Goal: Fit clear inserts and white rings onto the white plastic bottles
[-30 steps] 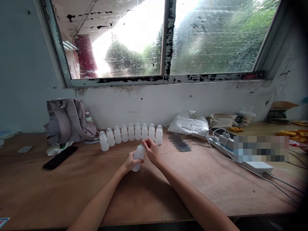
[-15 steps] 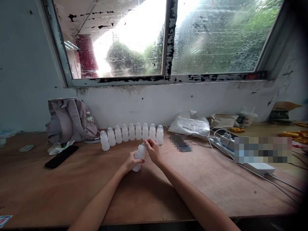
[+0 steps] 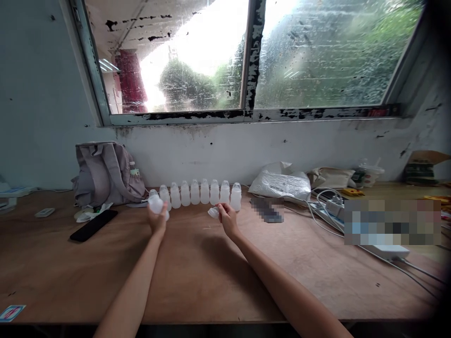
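Note:
My left hand [image 3: 158, 220] is closed around a frosted white baby bottle [image 3: 155, 204] at the left end of a row of similar bottles [image 3: 195, 192]. The held bottle overlaps the row's leftmost bottle, so their outlines are hard to separate. A clear dome cap [image 3: 213, 212] is pinched between the fingertips of my right hand [image 3: 227, 218], just in front of the row's right part. The standing bottles carry clear domed caps and form a slightly curved line near the wall.
Behind the row's left end leans a grey backpack [image 3: 107, 173], with a black phone [image 3: 93, 226] in front. At right lie a silver plastic package [image 3: 282, 182], a beige pouch [image 3: 331, 177], cables and a white power strip [image 3: 389, 252]. The wooden table's front edge [image 3: 211, 323] is near me.
The cap has come away from the held bottle and is in my right hand. My left hand has carried the bottle left to the row's end. The view has shifted slightly.

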`<state>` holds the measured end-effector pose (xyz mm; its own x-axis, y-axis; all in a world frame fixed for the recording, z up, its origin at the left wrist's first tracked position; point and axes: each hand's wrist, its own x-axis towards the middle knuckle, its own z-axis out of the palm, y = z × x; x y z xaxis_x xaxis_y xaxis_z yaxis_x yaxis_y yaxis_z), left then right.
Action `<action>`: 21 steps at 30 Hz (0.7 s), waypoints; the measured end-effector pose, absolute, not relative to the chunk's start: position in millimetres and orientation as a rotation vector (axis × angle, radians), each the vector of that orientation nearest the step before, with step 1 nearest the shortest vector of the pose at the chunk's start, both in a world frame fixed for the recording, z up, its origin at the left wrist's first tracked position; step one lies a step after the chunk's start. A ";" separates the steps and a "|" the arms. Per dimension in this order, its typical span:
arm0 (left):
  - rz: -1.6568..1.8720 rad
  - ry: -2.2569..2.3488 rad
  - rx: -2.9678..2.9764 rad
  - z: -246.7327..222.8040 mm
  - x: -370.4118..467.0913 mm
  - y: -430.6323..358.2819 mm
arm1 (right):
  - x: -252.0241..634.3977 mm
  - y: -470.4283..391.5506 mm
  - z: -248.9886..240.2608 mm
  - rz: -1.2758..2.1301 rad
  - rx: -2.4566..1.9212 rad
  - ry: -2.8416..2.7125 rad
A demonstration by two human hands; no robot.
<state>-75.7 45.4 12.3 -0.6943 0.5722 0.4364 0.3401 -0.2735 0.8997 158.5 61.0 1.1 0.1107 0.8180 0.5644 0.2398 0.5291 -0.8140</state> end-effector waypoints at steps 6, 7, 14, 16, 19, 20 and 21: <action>2.116 1.937 0.796 -8.8 -151.6 62.0 | 155.6 64.2 -9.5 0.558 -1.033 -1.431; 2.099 1.925 0.795 -11.5 -156.1 64.3 | 155.2 64.6 -10.9 0.557 -1.034 -1.445; 2.015 1.890 0.882 -21.6 -157.8 74.4 | 152.7 67.1 -18.3 0.564 -1.001 -1.585; 2.002 1.898 0.883 -23.3 -158.3 75.1 | 151.6 66.9 -19.1 0.561 -0.995 -1.621; 1.981 1.897 0.900 -25.1 -159.1 75.3 | 150.0 65.4 -19.3 0.549 -0.999 -1.662; 1.976 1.897 0.906 -25.4 -159.0 75.3 | 149.6 64.8 -19.2 0.546 -1.002 -1.672; 1.973 1.900 0.912 -25.6 -158.7 75.4 | 149.2 64.3 -19.2 0.545 -1.005 -1.682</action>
